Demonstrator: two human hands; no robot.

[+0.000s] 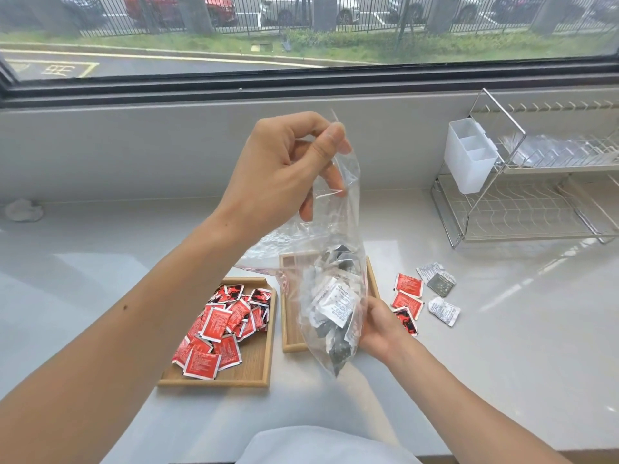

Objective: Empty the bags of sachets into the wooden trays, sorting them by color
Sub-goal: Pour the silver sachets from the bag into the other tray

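My left hand [284, 169] is raised and pinches the top corner of a clear plastic bag [338, 236]. White and black sachets [335, 303] fill the hanging bag. My right hand [378, 324] grips its lower right side, above the right wooden tray [289, 329]. That tray is mostly hidden behind the bag. The left wooden tray [254, 366] holds several red sachets [217, 329]. A second clear bag [268, 249], flattened, lies behind the trays.
Loose red sachets [407, 298] and white and black sachets [438, 289] lie on the counter right of the trays. A metal dish rack [536, 202] with a white plastic holder [469, 152] stands at the back right. A crumpled cloth [23, 209] sits far left by the window.
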